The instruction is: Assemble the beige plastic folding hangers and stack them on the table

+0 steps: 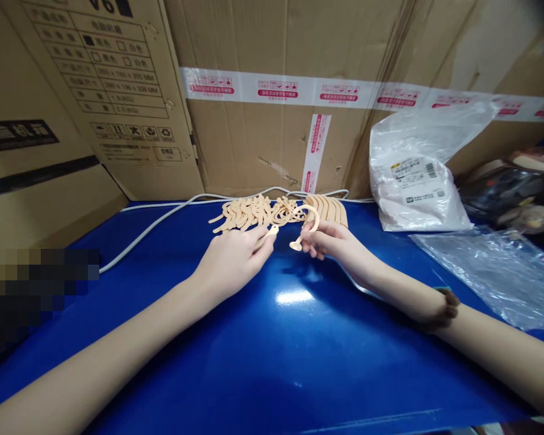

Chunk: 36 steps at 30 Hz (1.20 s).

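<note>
My left hand [240, 257] is closed around a beige piece [274, 230]; only its rounded end with a small hole sticks out past the thumb. Between the fingers of my right hand [326, 238] is a beige hook-shaped piece [312, 211], curved over at the top, with a round disc at its lower end. The two held pieces are apart, side by side above the table. Just behind my hands lie a heap of wavy beige pieces [247, 211], some ring-like hooked pieces [281, 210] in the middle, and a row of curved beige strips [330, 208] on the right.
A glossy blue table [272, 362] lies under everything. Cardboard boxes [249, 145] wall off its back and left. A white cable [149, 232] runs along the back. At right stand a white plastic bag [419, 181] with a label and a transparent plastic sheet [494, 272].
</note>
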Tool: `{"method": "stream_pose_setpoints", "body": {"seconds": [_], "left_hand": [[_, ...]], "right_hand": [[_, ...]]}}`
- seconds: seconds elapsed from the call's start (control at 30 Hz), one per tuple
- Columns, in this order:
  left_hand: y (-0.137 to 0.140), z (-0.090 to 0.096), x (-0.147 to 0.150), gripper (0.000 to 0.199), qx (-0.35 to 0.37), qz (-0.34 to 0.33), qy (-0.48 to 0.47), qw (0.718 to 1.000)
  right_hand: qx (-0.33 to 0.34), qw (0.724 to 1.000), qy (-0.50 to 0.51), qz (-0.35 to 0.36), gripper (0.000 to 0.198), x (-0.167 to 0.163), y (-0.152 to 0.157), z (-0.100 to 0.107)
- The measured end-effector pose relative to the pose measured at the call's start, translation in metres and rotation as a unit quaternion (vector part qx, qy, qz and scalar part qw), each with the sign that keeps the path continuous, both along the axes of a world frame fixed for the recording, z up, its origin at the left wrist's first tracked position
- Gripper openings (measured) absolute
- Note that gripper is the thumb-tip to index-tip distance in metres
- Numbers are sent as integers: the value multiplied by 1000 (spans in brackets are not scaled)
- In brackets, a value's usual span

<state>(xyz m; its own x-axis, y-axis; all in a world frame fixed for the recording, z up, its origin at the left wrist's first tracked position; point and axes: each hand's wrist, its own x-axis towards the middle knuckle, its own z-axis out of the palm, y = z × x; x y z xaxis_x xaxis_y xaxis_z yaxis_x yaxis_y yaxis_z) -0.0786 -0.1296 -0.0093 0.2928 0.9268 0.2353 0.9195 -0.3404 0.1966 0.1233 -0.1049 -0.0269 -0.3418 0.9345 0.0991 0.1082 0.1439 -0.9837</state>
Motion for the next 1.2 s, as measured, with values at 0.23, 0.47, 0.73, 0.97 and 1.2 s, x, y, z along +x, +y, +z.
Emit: {"method": "stream_pose_setpoints", "body": {"seconds": [0.23, 0.47, 0.73, 0.97, 1.2], "left_hand": [[1, -5, 0, 34, -10, -36, -1, 999], [1, -9, 1, 32, 0, -59, 4, 998], [-1, -12, 1, 33, -8, -90, 31, 995], [-4, -13, 3, 31, -3, -107, 33, 994], [-5, -12, 4, 32, -19, -133, 1, 991]], "right_hand": [[-91, 995, 38, -22, 19, 4, 6, -4], [-117, 989, 92, -10, 20, 4, 7, -8], [-137, 982, 121, -40, 45, 6, 9, -9], [-150, 980, 122, -36, 55, 5, 8, -8], [-143, 983, 117, -4, 58, 10, 9, -10]]}}
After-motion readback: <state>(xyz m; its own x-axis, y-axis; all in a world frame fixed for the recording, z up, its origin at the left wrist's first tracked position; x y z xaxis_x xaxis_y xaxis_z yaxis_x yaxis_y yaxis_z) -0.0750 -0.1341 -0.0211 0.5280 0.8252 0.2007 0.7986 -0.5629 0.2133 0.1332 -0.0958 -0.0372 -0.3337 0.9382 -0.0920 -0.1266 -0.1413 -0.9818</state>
